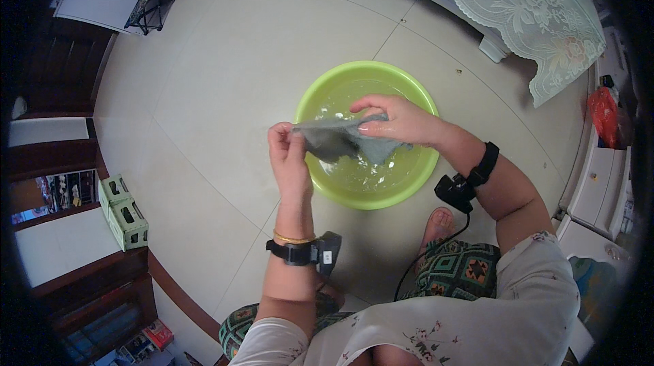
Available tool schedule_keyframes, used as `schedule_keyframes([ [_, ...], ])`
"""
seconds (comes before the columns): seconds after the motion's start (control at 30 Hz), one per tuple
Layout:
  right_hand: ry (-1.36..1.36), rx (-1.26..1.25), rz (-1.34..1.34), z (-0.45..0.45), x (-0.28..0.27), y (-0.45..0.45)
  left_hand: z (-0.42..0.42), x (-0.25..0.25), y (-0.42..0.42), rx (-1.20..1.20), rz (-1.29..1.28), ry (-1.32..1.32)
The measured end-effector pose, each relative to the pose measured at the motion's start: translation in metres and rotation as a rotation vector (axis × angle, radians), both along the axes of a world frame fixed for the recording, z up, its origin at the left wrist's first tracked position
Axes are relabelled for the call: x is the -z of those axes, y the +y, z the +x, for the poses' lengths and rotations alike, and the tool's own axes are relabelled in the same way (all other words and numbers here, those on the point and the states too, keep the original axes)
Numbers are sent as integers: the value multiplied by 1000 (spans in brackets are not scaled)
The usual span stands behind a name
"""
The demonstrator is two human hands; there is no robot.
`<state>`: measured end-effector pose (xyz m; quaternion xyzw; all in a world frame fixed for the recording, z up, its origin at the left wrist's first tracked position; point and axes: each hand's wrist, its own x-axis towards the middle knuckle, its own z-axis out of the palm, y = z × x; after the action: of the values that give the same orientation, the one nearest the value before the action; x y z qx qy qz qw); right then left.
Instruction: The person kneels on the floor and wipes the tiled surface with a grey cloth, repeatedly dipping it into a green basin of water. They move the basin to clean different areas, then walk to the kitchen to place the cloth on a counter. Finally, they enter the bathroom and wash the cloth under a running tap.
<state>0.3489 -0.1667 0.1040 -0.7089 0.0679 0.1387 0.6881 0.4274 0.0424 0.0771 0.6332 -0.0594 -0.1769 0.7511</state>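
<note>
A wet grey cloth (332,138) is stretched between my hands above a lime-green plastic basin (369,202). My left hand (288,149) pinches one end of it just past the basin's left rim. Over the basin's right half, my right hand (396,118) grips the other end between thumb and fingers, with the index finger lifted away. The cloth's middle sags, and its lower folds hang close to the clear water (375,174); I cannot tell whether they touch it.
The basin stands on pale floor tiles (219,85). A bed with a lace cover (516,3) borders the far right. Stacked pale green crates (125,213) stand left, a folding stool (150,8) far left. White drawers (595,187) line the right. My bare foot (439,223) is near the basin.
</note>
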Motion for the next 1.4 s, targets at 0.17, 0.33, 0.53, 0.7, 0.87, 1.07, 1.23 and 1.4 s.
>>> schedule_keyframes([
  [0.17, -165, -59, -76, -1, 12, -6, 8, 0, 3, 46, -37, 76],
  [0.33, -196, -22, -69, 1, 1, -8, 6, 6, 5, 233, 359, -334],
  [0.53, -361, -292, -169, -6, -16, -12, 19, 4, 10, 13, 584, -581],
  [0.7, -628, -337, -618, -12, -30, 22, 16, 9, 9, 188, 310, -512],
  [0.87, -479, 231, -859, -5, -9, 21, 1, 9, -1, 236, 410, -653],
  [1.07, -357, 222, -695, -5, 3, 26, -7, 0, -3, 496, 209, -166],
  [1.23, -306, 130, -417, -4, 13, 33, -28, -15, -23, 415, 410, -379],
  [1.4, -233, 52, -377, -1, 25, 9, -14, 4, -12, 238, 350, -456],
])
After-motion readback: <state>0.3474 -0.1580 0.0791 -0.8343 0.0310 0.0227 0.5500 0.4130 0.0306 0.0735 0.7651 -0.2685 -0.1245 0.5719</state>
